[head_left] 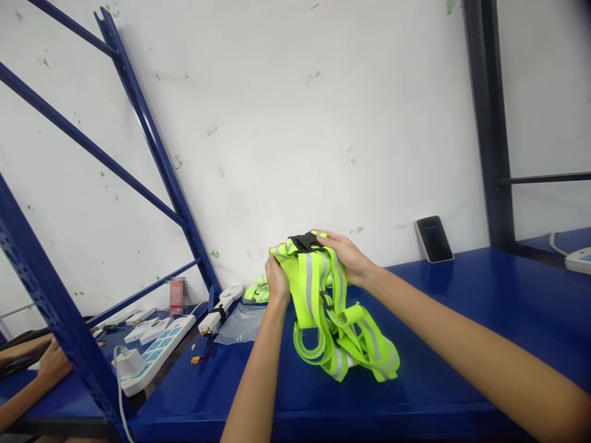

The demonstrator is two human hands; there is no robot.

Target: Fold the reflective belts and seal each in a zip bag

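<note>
A neon-yellow reflective vest made of straps with silver stripes is held up above the blue shelf. My left hand is closed on its left upper edge. My right hand grips the upper right side, with fingers by the black buckle at the top. Loose straps loop and hang down below both hands, and their lower ends reach near the shelf surface. Most fingertips are hidden behind the straps.
Another neon-yellow bundle lies behind, near a clear plastic bag and a small white fan. White power strips sit left, beside a blue upright. A dark-screened device leans against the wall. Another person's hand rests far left.
</note>
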